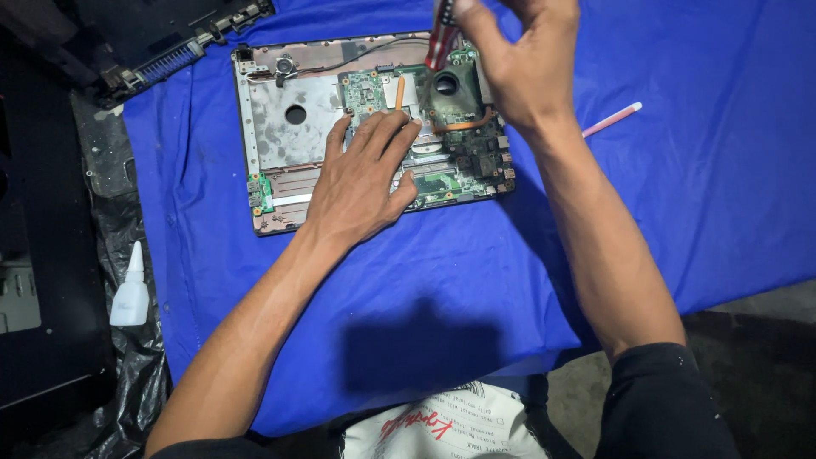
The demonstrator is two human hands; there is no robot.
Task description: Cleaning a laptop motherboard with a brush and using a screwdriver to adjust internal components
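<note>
An opened laptop base [289,127] lies on a blue cloth [425,280], its green circuit board [459,166] and round fan [448,85] exposed. My left hand [365,178] rests flat on the board with fingers spread, beside a thin orange stick [399,92]. My right hand [518,59] is raised above the fan at the top edge, fingers pinched on a red and white striped item [440,38] that is partly cut off by the frame.
A pink and white pen-like tool [612,119] lies on the cloth at right. A small white squeeze bottle [131,289] stands at left on black plastic. Another dark laptop part [170,42] sits at top left. A white printed bag [450,425] lies near my lap.
</note>
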